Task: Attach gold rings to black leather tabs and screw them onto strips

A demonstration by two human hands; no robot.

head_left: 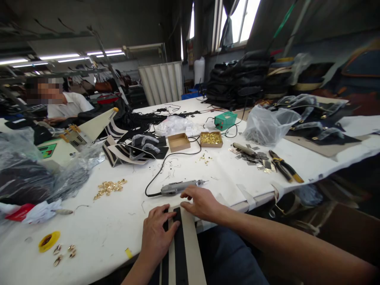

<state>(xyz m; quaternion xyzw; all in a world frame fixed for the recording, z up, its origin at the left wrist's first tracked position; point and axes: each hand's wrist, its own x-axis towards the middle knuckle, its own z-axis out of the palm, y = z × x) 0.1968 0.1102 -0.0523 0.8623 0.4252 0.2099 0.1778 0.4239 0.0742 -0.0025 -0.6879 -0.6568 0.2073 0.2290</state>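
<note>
A beige panel with black stripes (pixel 190 241) extends from the table's near edge down over my lap. My left hand (pixel 157 233) grips its far left part, with thumb and index finger pressed on the black stripes. My right hand (pixel 203 202) is at the panel's far right corner, thumb touching the edge and bent fingers apart from it; nothing clear shows between them. Just beyond the right fingers lies a grey electric screwdriver (pixel 179 187) with a black cord, its bit pointing right.
Gold hardware pieces (pixel 109 188) and a yellow tape roll (pixel 49 241) lie left. Farther back are a box of gold parts (pixel 211 139) and a green power unit (pixel 225 120). Pliers (pixel 285 166) lie right, near metal plates (pixel 258 159). A co-worker (pixel 69 105) sits back left.
</note>
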